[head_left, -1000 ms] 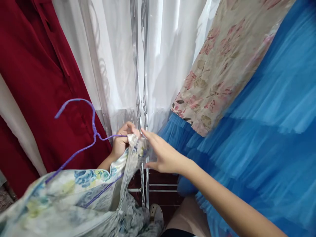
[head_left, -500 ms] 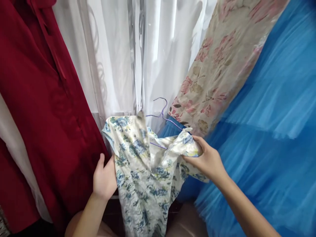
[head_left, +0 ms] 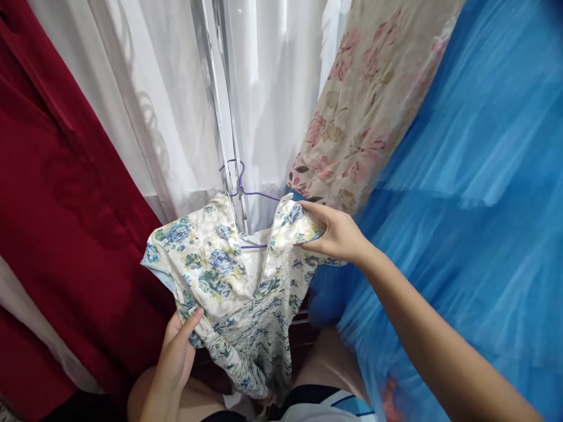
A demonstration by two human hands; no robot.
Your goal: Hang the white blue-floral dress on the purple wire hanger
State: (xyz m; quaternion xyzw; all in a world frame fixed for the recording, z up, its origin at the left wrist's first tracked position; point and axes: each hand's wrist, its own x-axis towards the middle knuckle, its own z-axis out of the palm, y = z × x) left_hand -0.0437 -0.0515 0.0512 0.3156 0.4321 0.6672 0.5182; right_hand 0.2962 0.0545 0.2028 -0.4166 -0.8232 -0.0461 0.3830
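Note:
A white dress (head_left: 215, 264) with blue roses and yellow-green leaves hangs on a thin purple wire hanger (head_left: 241, 189) in front of me. Its bodice faces up, and the lower part falls toward my lap. My right hand (head_left: 332, 231) pinches the shoulder and sleeve on the right, thumb and fingers on either side of the cloth. Lower on the left, my left hand (head_left: 179, 343) grips the side of the bodice below the armhole, thumb on top. The hanger's hook rises free above the neckline, near a metal pole.
White curtains (head_left: 268, 88) hang behind, with slim metal poles (head_left: 220, 88) before them. A red garment (head_left: 79, 205) hangs at left. To the right hang a beige cloth with pink flowers (head_left: 347, 117) and a layered blue tulle skirt (head_left: 475, 223). My legs (head_left: 329, 363) are below.
The dress and hanger have shifted left in view and the bodice is spread wider. My left hand has gone from lying open against the dress's side to gripping it. My right hand keeps its shoulder hold.

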